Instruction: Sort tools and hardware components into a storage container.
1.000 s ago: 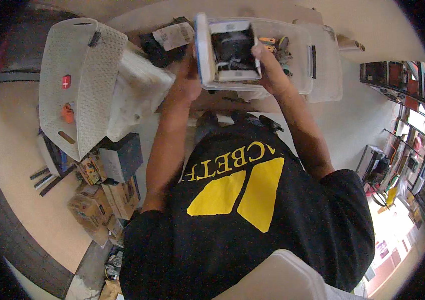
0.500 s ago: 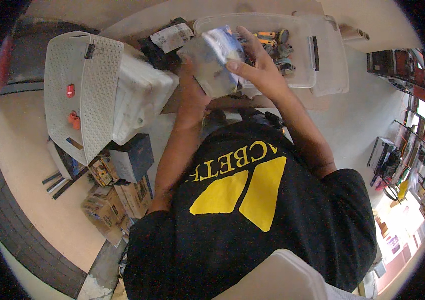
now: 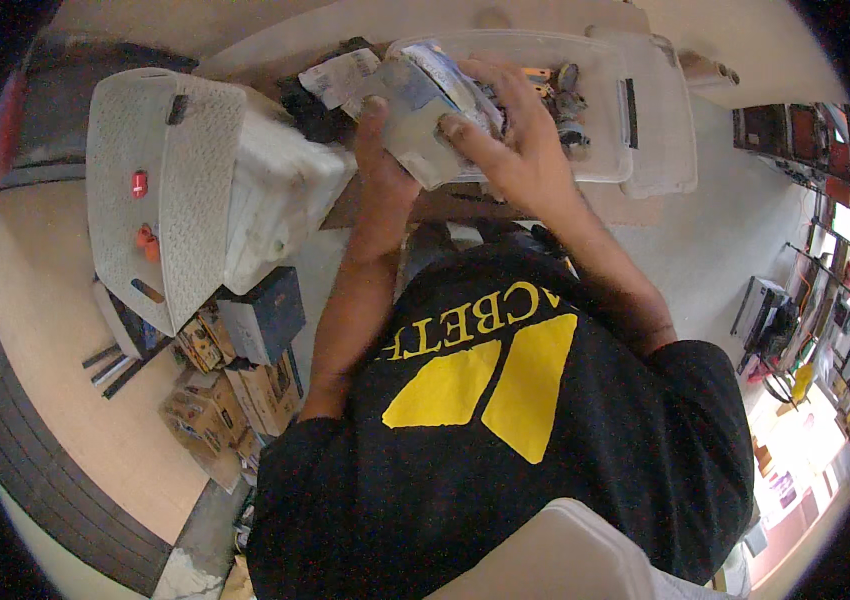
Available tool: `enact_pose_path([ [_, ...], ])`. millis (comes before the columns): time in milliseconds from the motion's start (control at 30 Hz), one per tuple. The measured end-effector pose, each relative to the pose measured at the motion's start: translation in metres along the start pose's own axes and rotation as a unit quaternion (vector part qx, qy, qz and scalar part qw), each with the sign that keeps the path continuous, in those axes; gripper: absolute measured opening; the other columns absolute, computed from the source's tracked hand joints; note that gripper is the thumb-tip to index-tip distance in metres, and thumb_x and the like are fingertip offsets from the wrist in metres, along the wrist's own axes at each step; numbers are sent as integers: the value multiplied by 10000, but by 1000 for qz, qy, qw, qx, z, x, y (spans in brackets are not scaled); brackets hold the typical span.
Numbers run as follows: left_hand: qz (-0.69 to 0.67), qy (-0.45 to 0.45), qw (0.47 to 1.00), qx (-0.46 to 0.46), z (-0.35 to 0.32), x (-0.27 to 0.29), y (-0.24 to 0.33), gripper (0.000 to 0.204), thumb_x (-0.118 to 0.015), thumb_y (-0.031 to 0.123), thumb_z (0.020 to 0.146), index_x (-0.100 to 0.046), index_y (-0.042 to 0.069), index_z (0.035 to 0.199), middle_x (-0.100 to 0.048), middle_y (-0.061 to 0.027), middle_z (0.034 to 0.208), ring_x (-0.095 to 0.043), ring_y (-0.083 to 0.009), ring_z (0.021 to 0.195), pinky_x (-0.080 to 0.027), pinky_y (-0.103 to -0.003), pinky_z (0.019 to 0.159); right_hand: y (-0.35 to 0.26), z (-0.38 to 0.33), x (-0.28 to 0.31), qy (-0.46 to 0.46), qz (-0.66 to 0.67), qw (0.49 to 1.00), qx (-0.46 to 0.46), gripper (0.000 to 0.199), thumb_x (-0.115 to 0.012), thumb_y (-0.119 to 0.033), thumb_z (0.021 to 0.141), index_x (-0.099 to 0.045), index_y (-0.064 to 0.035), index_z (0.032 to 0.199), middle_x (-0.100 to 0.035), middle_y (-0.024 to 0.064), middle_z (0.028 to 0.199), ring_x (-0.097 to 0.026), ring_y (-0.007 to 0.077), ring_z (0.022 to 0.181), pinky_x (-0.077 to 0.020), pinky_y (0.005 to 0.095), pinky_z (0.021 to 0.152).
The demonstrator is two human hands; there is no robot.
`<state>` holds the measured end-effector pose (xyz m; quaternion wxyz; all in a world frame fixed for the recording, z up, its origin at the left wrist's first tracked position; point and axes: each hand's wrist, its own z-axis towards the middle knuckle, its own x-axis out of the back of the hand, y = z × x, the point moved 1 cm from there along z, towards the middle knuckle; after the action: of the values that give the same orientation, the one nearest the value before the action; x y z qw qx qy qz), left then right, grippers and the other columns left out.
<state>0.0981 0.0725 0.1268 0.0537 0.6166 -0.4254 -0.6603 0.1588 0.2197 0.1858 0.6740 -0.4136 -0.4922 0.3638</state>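
Note:
Between both hands I hold a boxy package (image 3: 413,128), pale grey and cloudy, with a blue and white side. My left hand (image 3: 385,165) grips its left edge, thumb upright along the face. My right hand (image 3: 517,140) clasps the other side, its thumb pressed on the near face and its fingers reaching over the blue and white part. The package is tilted above the near left corner of a clear plastic bin (image 3: 607,150). Inside that bin lie several tools (image 3: 570,105), some with orange handles, partly hidden by my right hand.
A black bag with a white label (image 3: 337,78) lies left of the package. A white woven-pattern basket (image 3: 125,130) holding small red and orange items stands at left beside a white container (image 3: 280,190). Cardboard boxes (image 3: 207,412) sit below it; loaded shelving (image 3: 795,140) is at far right.
The package has turned and tilted in my hands, showing more of its pale face and less of the blue side. My right hand has shifted slightly around it.

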Motion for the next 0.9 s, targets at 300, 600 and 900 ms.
enact_pose_path([
  [300,151,121,979,63,-11,24,-11,444,-565,258,867,-454,26,1229,-561,-118,1112,-593,-240,997,-494,-392,848,65,-20,-19,-155,176,942,-242,828,-757,-348,735,-362,35,1354,-510,203,1237,-490,259,1145,-370,340,984],
  [600,286,135,938,142,-17,18,-37,537,-631,238,835,-420,-1,1267,-544,-117,1172,-581,-201,988,-459,-331,874,90,-47,-7,-124,278,908,-286,766,-792,-210,675,-416,31,1298,-596,127,1116,-560,196,1021,-424,325,916],
  [900,500,1,852,155,44,40,-62,605,-679,305,816,-460,-3,1288,-575,-167,1190,-581,-265,1061,-445,-366,910,146,-86,100,140,452,815,-335,680,-709,-257,764,-392,-6,1311,-519,108,1249,-513,268,1149,-398,423,1011],
])
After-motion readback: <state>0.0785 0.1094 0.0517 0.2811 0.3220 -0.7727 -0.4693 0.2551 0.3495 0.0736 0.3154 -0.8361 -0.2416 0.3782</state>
